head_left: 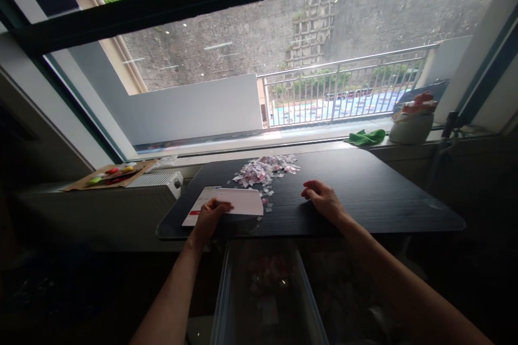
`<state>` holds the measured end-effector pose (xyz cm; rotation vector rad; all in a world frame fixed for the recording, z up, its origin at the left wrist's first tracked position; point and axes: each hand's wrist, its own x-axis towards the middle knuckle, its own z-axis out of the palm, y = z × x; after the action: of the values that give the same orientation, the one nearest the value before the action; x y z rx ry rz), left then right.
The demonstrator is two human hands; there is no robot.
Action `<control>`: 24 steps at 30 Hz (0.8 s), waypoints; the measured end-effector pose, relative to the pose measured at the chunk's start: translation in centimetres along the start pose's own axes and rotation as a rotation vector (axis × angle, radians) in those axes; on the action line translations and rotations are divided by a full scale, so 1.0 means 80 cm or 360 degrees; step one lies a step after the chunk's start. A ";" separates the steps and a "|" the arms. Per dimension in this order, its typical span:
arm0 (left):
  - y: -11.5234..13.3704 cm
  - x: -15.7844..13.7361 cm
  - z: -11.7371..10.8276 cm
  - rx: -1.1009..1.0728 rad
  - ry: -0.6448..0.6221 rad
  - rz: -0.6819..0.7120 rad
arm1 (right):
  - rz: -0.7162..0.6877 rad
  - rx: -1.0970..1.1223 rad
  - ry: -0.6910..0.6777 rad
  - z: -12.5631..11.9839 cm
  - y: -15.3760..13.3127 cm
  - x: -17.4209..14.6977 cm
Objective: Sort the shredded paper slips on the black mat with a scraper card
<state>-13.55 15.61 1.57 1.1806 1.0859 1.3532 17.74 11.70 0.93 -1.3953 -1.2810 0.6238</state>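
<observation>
My left hand (210, 214) is closed on a flat white card (244, 202), thumb on top. The card is held over the near left part of the dark table, its right end beside a few loose paper scraps (267, 192). Partly covered by that hand and the card, a phone (194, 206) with a lit white screen and a red bar lies on the table. A heap of small white and pinkish paper scraps (265, 168) sits farther back. My right hand (322, 198) is to the right of the heap, low over the tabletop, holding nothing, with its fingers loosely bent and apart.
Below the front edge of the black table (376, 188) is a clear plastic bin (309, 302) with dim contents. A green cloth (366, 137) and a pale container (413, 125) stand on the windowsill. At left, a radiator (159, 182) carries a brown board (109, 174) with colourful items.
</observation>
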 end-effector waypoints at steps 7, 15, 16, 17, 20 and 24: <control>-0.002 0.003 -0.004 -0.0082 -0.0038 0.0050 | 0.0009 0.0010 -0.0024 0.001 0.004 0.001; 0.001 0.003 0.006 -0.0110 0.0055 0.0007 | 0.0018 -0.0032 -0.0012 0.001 -0.002 -0.001; 0.002 0.001 0.007 -0.0073 0.0037 0.0011 | 0.0021 -0.0037 -0.0012 0.001 -0.003 -0.001; 0.004 0.000 0.008 -0.0035 0.0015 0.0018 | 0.0022 -0.0044 -0.0012 0.001 -0.003 -0.001; 0.008 -0.004 0.009 0.0070 -0.0094 0.0039 | 0.0007 -0.0063 -0.0011 0.001 -0.005 -0.002; 0.011 -0.007 0.009 0.0215 -0.0271 0.0035 | 0.0002 -0.0057 -0.0011 0.001 -0.008 -0.003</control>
<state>-12.94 14.98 2.44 1.3838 1.0572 1.1869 17.40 11.39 1.43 -1.4243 -1.3026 0.6098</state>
